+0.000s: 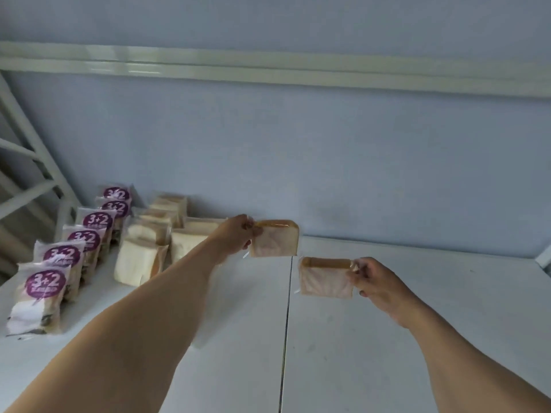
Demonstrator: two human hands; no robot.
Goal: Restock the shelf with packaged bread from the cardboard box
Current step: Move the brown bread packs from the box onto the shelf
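Note:
My left hand [238, 234] pinches the left edge of a clear-wrapped bread slice packet [275, 239] and holds it upright above the white shelf [372, 338], near the back wall. My right hand [378, 286] grips the right edge of a second bread packet [325, 278], lower and closer to me, also above the shelf. Both packets show a brown crust on top. The cardboard box is out of view.
On the shelf's left stand several plain bread packets [143, 260] in rows, and further left a row of packets with purple "3+2" labels [44, 284]. A seam [287, 323] divides the shelf boards. A white frame [26, 138] rises at left, and an upper shelf edge [268, 67] runs overhead.

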